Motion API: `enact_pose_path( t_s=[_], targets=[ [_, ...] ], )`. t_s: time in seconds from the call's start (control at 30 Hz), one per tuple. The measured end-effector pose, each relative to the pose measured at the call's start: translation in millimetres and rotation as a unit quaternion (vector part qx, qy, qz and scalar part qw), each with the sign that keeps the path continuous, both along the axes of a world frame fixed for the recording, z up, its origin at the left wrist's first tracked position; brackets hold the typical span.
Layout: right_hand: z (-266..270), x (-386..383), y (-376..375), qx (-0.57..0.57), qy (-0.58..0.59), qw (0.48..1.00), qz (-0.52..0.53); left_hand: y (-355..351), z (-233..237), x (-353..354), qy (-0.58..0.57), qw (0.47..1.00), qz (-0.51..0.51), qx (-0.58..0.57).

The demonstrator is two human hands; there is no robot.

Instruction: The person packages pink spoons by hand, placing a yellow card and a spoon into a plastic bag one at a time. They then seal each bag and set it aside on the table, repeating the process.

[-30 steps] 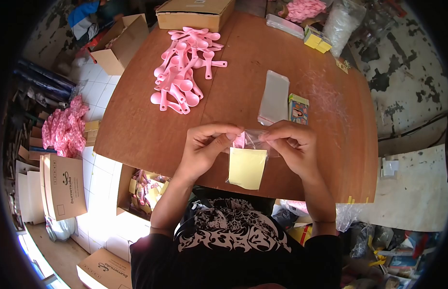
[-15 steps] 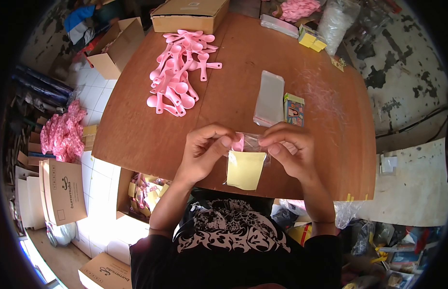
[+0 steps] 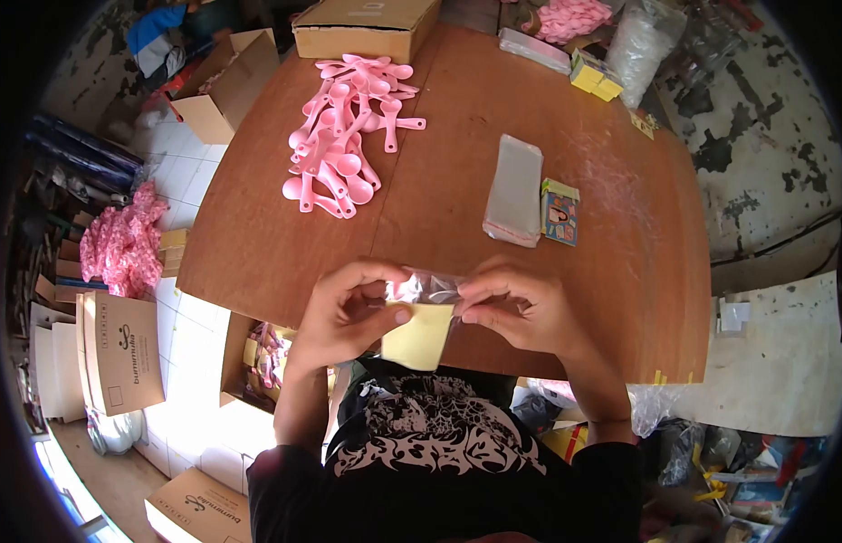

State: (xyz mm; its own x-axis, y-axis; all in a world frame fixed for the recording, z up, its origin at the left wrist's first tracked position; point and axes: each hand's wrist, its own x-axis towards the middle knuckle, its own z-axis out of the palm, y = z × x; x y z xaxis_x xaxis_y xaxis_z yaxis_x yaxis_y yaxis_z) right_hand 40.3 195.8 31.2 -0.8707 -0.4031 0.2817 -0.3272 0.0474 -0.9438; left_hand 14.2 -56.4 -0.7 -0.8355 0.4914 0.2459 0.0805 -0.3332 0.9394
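Observation:
Over the table's near edge, a small clear plastic bag [image 3: 432, 288] is stretched between both hands. A pale yellow card [image 3: 416, 338] sits in its lower part. My left hand [image 3: 356, 312] pinches the bag's left side, thumb across the card's upper corner. At the opposite top corner, my right hand [image 3: 519, 308] grips the film between thumb and fingers. Glare obscures whatever else is inside the bag. Beyond the hands lie a stack of clear bags [image 3: 514, 192] and a stack of printed cards [image 3: 559, 215]. A heap of pink spoons [image 3: 349, 131] is at the far left.
A closed cardboard box [image 3: 362, 32] rests at the back of the brown table [image 3: 439, 181]. Yellow card packs [image 3: 596, 76] and a large plastic sack [image 3: 643, 50] are at the back right. Below the left edge stands an open box [image 3: 240, 362] holding packed items.
Both hands and the bag have moved left and slightly toward my body. The pink spoon part seen at the bag's top before is no longer distinct. My left thumb now lies over the card's corner.

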Motion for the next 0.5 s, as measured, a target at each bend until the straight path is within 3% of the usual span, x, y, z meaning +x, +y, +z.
enact_pose_path(
  t_s=[0.13, 0.23, 0.3, 0.33, 0.4, 0.5],
  targets=[
    [16.0, 13.4, 9.5, 0.1, 0.01, 0.993, 0.062, -72.2, -25.2, 22.8, 0.049, 0.998, 0.034, 0.025],
    [15.1, 34.5, 23.9, 0.068, -0.07, 0.983, 0.155, -146.1, -70.4, 51.6, 0.014, 0.995, 0.043, 0.09],
    [10.9, 51.9, 35.0, 0.091, -0.097, 0.972, 0.196, -177.4, -86.7, 64.4, 0.026, 0.995, 0.087, 0.041],
    [10.4, 59.8, 40.9, 0.092, -0.096, 0.972, 0.195, -206.7, -114.4, 76.9, -0.063, 0.986, 0.153, -0.001],
    [9.3, 77.7, 53.8, 0.18, -0.24, 0.914, 0.272, -230.8, -147.3, 90.2, -0.222, 0.947, 0.226, -0.061],
    [-40.3, 123.6, 82.1, 0.171, -0.323, 0.887, 0.282, -253.7, -236.7, 92.3, -0.252, 0.922, 0.283, -0.082]
  ],
)
